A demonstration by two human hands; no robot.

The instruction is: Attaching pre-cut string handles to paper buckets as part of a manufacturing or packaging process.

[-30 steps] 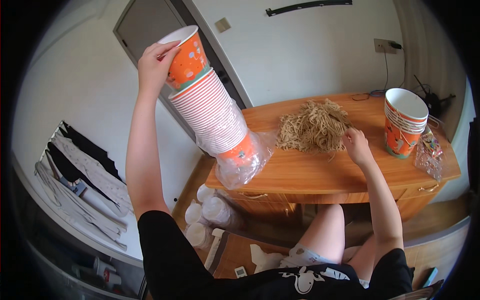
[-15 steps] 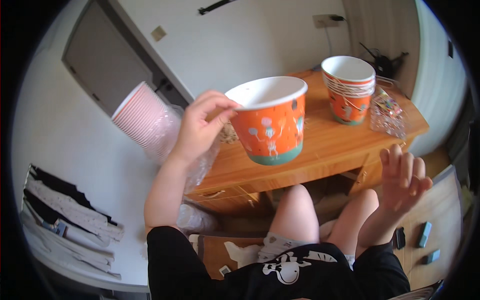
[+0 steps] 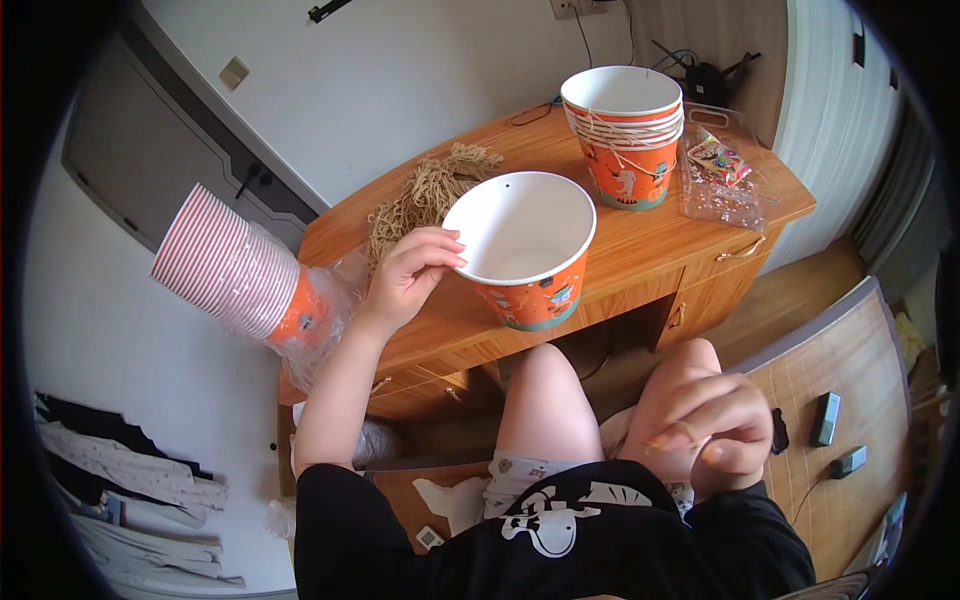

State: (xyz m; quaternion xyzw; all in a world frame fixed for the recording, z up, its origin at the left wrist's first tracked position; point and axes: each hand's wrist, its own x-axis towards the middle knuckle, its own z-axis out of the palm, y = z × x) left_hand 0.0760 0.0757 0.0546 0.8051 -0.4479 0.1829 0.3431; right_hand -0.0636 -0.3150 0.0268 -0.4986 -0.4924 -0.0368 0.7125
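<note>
Between the thumb and fingers of my left hand (image 3: 412,275) is the rim of an orange paper bucket (image 3: 540,305) with a white inside, cartoon figures and a green base band. A small dark hole shows near its far rim. The bucket is at the table's front edge; whether it rests there I cannot tell. Over my right thigh, my right hand (image 3: 720,425) has loosely bent fingers, apart from the thumb, with nothing visible in them. Behind the bucket lies a heap of tan cords (image 3: 430,195). Farther right stands a stack of matching buckets (image 3: 630,170) with cords around their rims.
The wooden table (image 3: 640,260) also bears a clear plastic tray (image 3: 728,205) with a colourful packet, and a black router (image 3: 705,82). At the left leans a long stack of buckets (image 3: 235,265) in clear wrap. Small blue-grey boxes (image 3: 825,418) lie at the right.
The bucket in my left hand has come lower and tilted, so more of its inside shows. My right hand has moved down and left over my thigh. The view has shifted.
</note>
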